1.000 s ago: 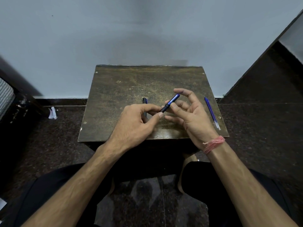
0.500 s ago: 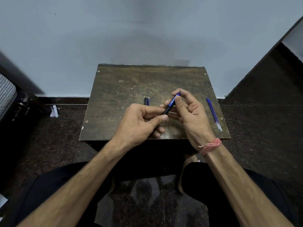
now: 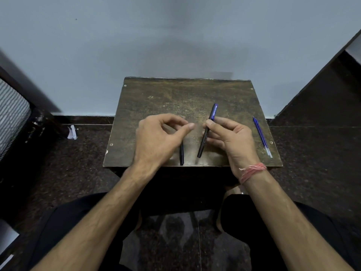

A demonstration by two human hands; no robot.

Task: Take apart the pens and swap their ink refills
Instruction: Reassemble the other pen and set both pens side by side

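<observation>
My right hand (image 3: 232, 137) grips a pen (image 3: 206, 132) with a blue upper half and a black lower half. The pen is tilted, its black end low over the small wooden table (image 3: 156, 98). My left hand (image 3: 160, 139) hovers just left of it, fingers loosely curled, with nothing visible between thumb and fingers. A second dark pen (image 3: 181, 156) lies on the table partly under my left hand, reaching the front edge. Two thin blue ink refills (image 3: 262, 136) lie side by side near the table's right edge.
The table stands against a pale wall, with dark speckled floor on both sides. A scrap of white paper (image 3: 71, 132) lies on the floor to the left. My knees sit below the table's front edge.
My left hand has let go of the pen's black end and drawn away to the left. My right hand has tilted the pen more upright. The second pen now shows below my left hand.
</observation>
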